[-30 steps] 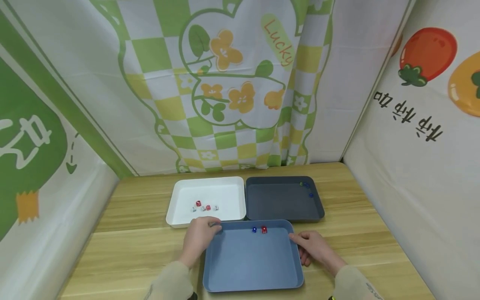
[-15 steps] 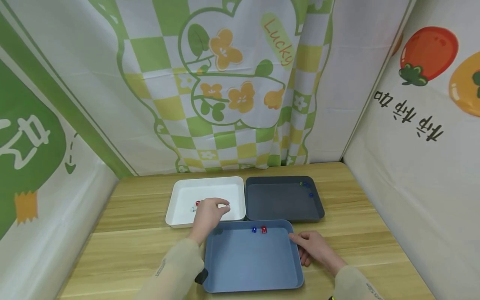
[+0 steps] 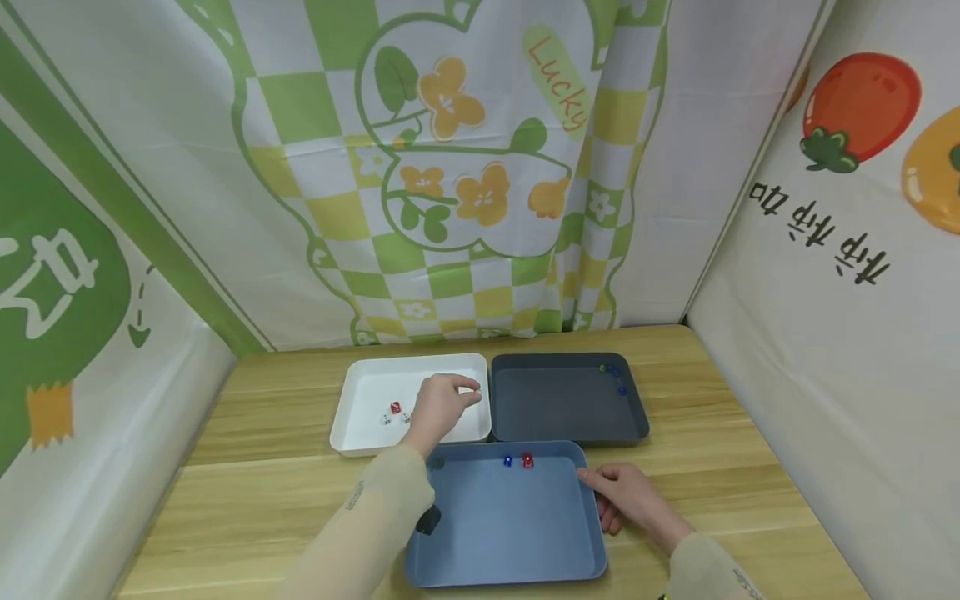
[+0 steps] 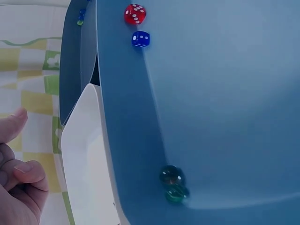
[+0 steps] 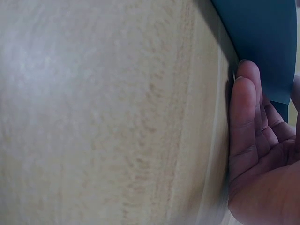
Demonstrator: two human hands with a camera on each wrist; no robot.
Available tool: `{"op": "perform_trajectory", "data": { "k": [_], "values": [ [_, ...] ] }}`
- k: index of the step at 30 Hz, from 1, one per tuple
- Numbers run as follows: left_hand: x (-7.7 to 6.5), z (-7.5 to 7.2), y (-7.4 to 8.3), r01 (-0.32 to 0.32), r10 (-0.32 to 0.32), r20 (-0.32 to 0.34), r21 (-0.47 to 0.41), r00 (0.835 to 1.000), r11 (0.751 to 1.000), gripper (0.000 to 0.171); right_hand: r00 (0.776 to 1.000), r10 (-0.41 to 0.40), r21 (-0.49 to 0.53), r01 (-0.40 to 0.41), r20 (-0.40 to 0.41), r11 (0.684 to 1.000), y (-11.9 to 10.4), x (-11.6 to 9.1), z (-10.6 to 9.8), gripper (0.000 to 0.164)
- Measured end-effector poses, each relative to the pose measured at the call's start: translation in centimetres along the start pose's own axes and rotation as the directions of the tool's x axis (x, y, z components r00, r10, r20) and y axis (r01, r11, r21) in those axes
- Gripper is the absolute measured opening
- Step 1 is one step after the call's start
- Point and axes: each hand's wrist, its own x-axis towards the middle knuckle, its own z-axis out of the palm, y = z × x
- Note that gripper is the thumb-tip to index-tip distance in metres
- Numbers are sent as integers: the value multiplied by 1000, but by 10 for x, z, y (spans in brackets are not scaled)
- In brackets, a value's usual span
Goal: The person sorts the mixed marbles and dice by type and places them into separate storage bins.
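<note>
My left hand (image 3: 438, 404) is above the white tray (image 3: 341, 417), thumb and forefinger reaching toward its right wall. In the left wrist view they stand a little apart; I cannot tell if something small is between the tips. My right hand (image 3: 630, 493) pinches the right rim of the blue tray (image 3: 502, 575), thumb at the rim and fingers outside against the wall. A blue die (image 3: 507, 461) and a red die (image 3: 527, 460) lie along its far wall. Two dark, glassy marbles (image 4: 173, 180) sit in its far-left corner, beneath my left arm.
Clear dice (image 3: 386, 419) and a red die (image 3: 396, 407) lie in the white tray; my hand hides part of it. A dark grey tray (image 3: 566, 429) stands beside it, with several small blue and green marbles (image 3: 622, 391) in its far-right corner. Curtains enclose the table (image 3: 247, 467).
My left hand has moved from the blue tray's far-left corner up and right, over the white tray toward its right wall. The right hand stays at the blue tray's rim.
</note>
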Motion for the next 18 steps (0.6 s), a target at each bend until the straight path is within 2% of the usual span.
{"op": "perform_trajectory", "data": {
  "k": [10, 18],
  "values": [
    [25, 14, 10, -19, 19, 21, -12, 1000, 1000, 13, 1000, 10, 6, -10, -3, 1000, 1, 0, 0, 51],
    [38, 25, 14, -12, 13, 38, -35, 999, 999, 15, 1000, -2, -6, 2, 3, 1000, -1, -1, 0, 50]
  ]
}}
